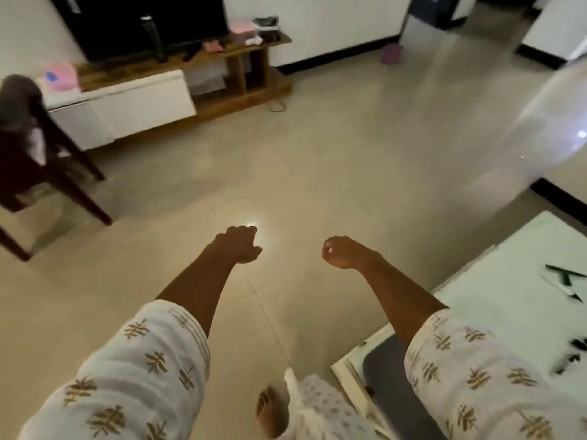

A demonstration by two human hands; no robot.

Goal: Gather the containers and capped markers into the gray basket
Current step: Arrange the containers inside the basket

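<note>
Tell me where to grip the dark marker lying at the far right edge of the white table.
Pinch the marker mid-barrel from above with the right hand. It lies flat on the white table, so only its top and long sides are open; another marker touches one end.

We can read no text, label, brand or number anywhere in this view. The sleeves (139, 373) carry a repeated tan motif that is a pattern, not lettering. The pink item (60, 76) on the low cabinet bears a blue mark too blurred for us to make out. The dark markers (565, 282) on the white desk (508, 290) show no print we can read.
</note>
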